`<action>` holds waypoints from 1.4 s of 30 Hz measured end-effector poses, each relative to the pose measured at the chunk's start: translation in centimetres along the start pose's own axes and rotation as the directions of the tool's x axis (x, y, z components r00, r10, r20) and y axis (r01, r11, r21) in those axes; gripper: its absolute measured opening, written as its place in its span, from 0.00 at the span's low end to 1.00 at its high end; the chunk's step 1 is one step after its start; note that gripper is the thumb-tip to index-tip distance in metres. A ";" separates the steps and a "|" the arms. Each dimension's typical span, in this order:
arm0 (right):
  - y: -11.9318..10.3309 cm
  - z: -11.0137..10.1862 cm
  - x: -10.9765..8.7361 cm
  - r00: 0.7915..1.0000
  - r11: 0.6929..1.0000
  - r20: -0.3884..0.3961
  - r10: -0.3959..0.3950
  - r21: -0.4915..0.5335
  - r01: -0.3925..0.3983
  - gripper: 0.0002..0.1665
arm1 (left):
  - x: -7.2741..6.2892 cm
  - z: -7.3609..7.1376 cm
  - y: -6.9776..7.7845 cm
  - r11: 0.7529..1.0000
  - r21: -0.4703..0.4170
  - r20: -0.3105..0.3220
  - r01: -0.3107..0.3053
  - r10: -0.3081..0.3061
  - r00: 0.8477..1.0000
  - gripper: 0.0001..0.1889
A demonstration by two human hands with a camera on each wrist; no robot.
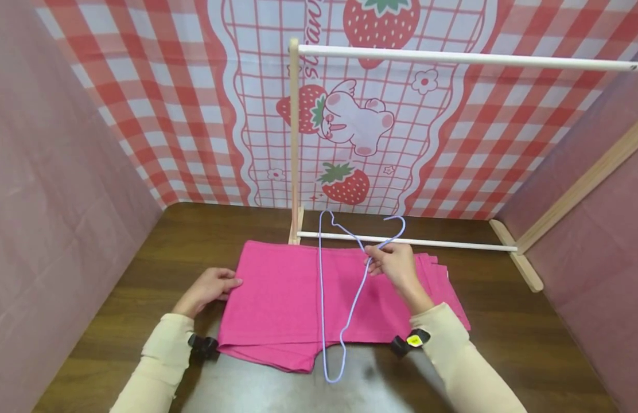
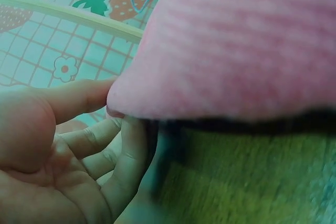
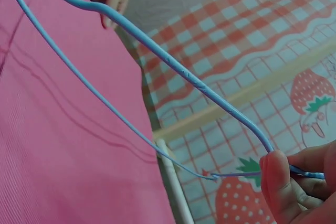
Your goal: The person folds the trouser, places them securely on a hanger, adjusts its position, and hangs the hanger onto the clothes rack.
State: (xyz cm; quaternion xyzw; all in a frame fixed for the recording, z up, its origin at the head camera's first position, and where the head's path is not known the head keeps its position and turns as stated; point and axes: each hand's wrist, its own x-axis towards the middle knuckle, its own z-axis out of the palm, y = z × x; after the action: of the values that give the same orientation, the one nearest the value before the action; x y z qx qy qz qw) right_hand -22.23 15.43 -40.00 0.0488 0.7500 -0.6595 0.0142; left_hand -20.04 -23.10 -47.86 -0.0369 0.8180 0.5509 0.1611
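Observation:
Pink trousers (image 1: 277,298), folded lengthwise, lie flat across the table with layered leg ends at the right. My left hand (image 1: 209,287) is at their left edge; in the left wrist view its thumb and fingers pinch the edge of the pink cloth (image 2: 236,45). A light purple-blue wire hanger (image 1: 321,298) is tilted on its side over the trousers, its hook pointing up and right. With thumb and fingertips my right hand (image 1: 396,267) pinches it just below the hook. The hanger wire (image 3: 184,72) passes above the cloth in the right wrist view.
Behind the trousers stands a rack with a white top rail (image 1: 453,59), wooden side posts (image 1: 295,143) and a low white bar (image 1: 453,245). A strawberry-print checked curtain (image 1: 185,86) hangs at the back, with pink cloth walls (image 1: 55,172) at the sides. Brown tabletop (image 1: 143,252) shows around the trousers.

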 end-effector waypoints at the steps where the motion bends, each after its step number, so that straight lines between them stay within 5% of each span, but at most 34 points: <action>1: 0.2 0.4 -0.1 1.000 1.000 -0.003 0.000 0.005 0.000 0.17 | 0.0 -0.1 0.0 1.000 0.003 0.006 -0.004 0.004 1.000 0.20; 12: 1.2 3.7 -1.1 1.000 1.000 -0.016 0.015 -0.001 -0.015 0.16 | 0.2 0.0 -0.1 0.999 -0.023 -0.004 -0.029 0.029 1.000 0.18; 17: 1.8 4.3 -1.6 0.999 0.996 -0.005 -0.036 -0.087 0.036 0.14 | 0.1 -0.1 -0.2 0.998 -0.044 0.027 -0.045 0.047 0.999 0.19; 26: 2.2 5.1 -2.5 0.977 0.909 0.019 -0.212 -0.364 0.205 0.11 | 0.3 -0.9 -0.5 0.956 -0.293 0.167 0.001 0.050 0.985 0.27; 35: 1.5 5.2 -2.5 0.973 0.893 0.056 -0.223 -0.388 0.227 0.10 | 0.1 -1.1 -0.5 0.957 -0.288 0.176 0.041 0.011 0.984 0.16; 42: 1.4 5.2 -2.8 0.973 0.882 0.077 -0.218 -0.412 0.230 0.09 | -0.2 -0.7 -0.2 0.947 -0.316 0.145 0.054 -0.008 0.989 0.21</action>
State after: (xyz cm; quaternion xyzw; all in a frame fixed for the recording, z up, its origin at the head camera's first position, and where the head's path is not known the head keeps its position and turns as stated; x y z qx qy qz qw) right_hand -19.57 10.35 -41.82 -0.0516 0.8741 -0.4812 -0.0413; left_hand -19.97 -23.87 -47.68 -0.0360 0.7041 0.6744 0.2194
